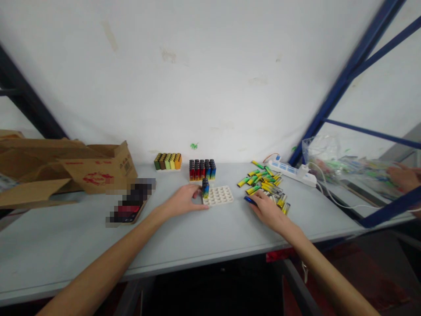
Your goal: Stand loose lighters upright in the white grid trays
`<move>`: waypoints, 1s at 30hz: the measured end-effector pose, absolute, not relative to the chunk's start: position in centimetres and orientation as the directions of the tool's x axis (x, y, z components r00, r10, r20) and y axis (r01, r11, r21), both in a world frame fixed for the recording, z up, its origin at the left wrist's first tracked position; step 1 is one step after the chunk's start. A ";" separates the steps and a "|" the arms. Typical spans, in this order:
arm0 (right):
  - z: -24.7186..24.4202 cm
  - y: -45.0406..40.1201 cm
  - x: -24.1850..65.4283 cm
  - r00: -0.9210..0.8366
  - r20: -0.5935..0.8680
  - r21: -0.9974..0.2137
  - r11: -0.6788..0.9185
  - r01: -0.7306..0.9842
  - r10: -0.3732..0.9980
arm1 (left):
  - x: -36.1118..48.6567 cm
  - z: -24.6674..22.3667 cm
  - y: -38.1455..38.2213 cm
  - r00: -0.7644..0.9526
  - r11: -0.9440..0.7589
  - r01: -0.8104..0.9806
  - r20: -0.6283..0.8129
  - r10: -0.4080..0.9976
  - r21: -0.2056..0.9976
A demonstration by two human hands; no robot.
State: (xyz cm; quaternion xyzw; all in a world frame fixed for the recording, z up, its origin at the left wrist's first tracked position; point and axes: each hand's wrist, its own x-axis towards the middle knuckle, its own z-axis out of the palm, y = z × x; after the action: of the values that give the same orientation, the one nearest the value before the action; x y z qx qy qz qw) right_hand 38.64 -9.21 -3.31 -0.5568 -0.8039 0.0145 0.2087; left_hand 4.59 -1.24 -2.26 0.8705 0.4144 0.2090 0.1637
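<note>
Our white tray [225,195] looks barely begun, with most slots bare.
Dark-topped pieces [205,190] stand upright at its left end, where our left hand [183,200] curves; whether it grips, we cannot tell. Our right hand [267,210] pinches a blue piece [249,200] beside loose yellow-green pieces [253,190]. Behind on the table [210,241], the red-and-blue batch [202,170] looks complete.

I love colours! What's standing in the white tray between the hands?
Small, dark-topped blue pieces stand at the left end of the white tray; their bottoms are hidden.
</note>
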 end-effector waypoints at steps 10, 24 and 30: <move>1.4 -3.5 32.8 -0.296 0.180 -0.951 0.242 0.192 0.938 | 4.4 -3.0 -0.9 0.575 -0.625 0.640 0.262 0.775 0.447; -1.7 1.3 29.6 0.057 0.491 -0.778 0.408 0.478 0.869 | 4.4 -3.1 -0.8 0.564 -0.616 0.645 0.263 0.783 0.452; -1.7 1.0 29.4 0.039 0.508 -0.757 0.424 0.497 0.860 | 4.5 -3.0 -0.9 0.552 -0.597 0.658 0.246 0.797 0.459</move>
State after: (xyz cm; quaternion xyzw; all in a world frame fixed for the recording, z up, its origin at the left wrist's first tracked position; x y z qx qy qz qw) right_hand 29.44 0.97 -1.74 -0.5063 -0.6701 0.1772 0.5131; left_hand 4.46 -0.89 -2.98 0.8664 0.4198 0.2189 0.1588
